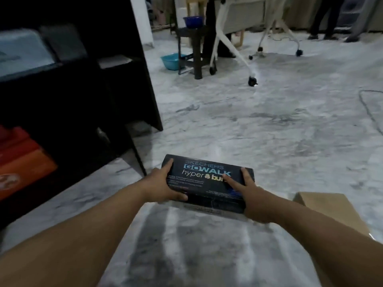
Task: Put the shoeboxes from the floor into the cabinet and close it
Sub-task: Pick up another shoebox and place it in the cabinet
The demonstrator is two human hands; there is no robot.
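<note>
A dark shoebox (pixel 204 184) with blue and white lettering is held low over the marble floor in front of me. My left hand (pixel 163 186) grips its left end and my right hand (pixel 248 193) grips its right end, fingers spread across the lid. To the left stands the dark cabinet (pixel 132 83), open, with an orange-red box (pixel 22 168) on its lower shelf and pale blue and grey boxes (pixel 22 50) on the upper shelf. A brown cardboard box (pixel 339 212) lies on the floor at the right, partly behind my right forearm.
Behind, a dark stool (pixel 192 48) carries a blue bowl (pixel 193 21), with a teal basin (pixel 171 61) on the floor beside it. A white wheeled table frame (pixel 234 48) stands further right. A person's legs (pixel 323 19) show at the top right. A cable (pixel 371 112) runs along the right floor.
</note>
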